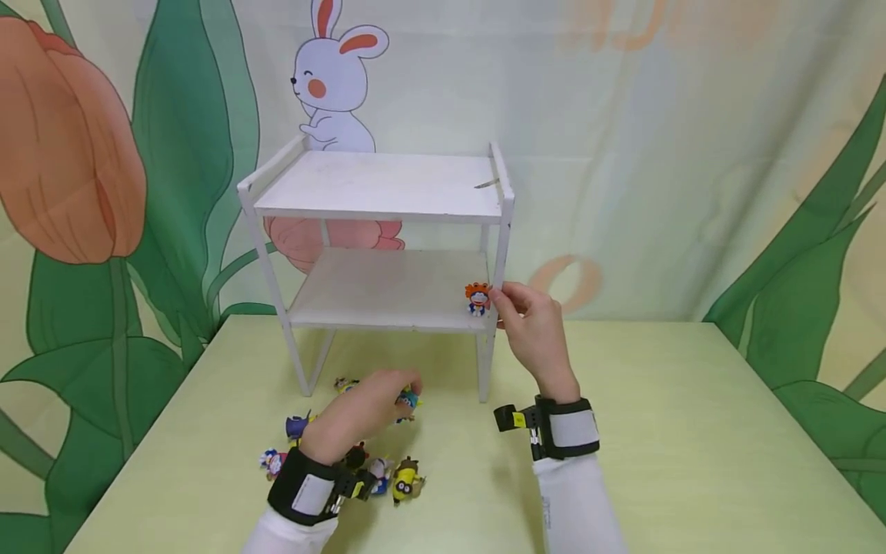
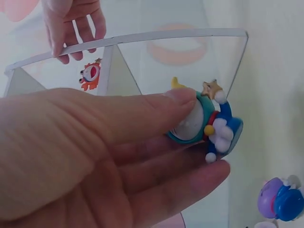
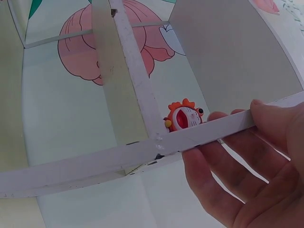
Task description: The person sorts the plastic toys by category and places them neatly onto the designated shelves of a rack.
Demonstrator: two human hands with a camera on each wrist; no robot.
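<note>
Over the pale-green bench (image 1: 657, 462), the left hand (image 1: 367, 408) pinches a teal-hooded, blue-bodied figurine (image 2: 209, 114); the right hand (image 1: 536, 331) curls its grip round a white shelf post (image 1: 488, 358).

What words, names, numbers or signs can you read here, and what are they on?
No words or numbers can be read for certain.
"O": maybe, the orange ring on the backdrop; I can't tell if it's a letter.
Pale orange shapes at the backdrop's top: too faint and cut off to read.
Right sleeve: small printed marks, too small to read.
</note>
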